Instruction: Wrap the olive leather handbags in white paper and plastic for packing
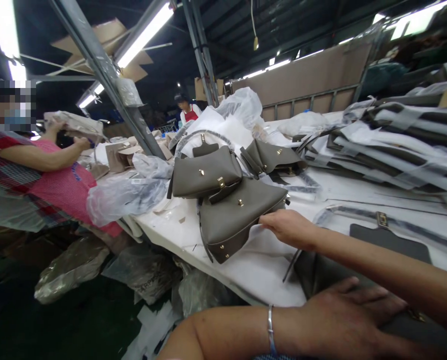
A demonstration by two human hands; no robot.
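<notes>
My right hand reaches in from the right, its fingers closed at the side edge of a grey-green leather handbag with gold-coloured hardware. White sheeting lies just under those fingertips. My left hand, a silver bracelet on its wrist, lies flat with fingers spread on another dark handbag at the near right. That bag's flap and its wrapped strap extend behind my right forearm. A second grey-green handbag rests partly on the one at my right hand.
One more handbag sits farther back on the white table. Stacked bag pieces with white wrapping fill the right side. A person in a pink apron holds a pale bag at left. Plastic bags lie below the table edge.
</notes>
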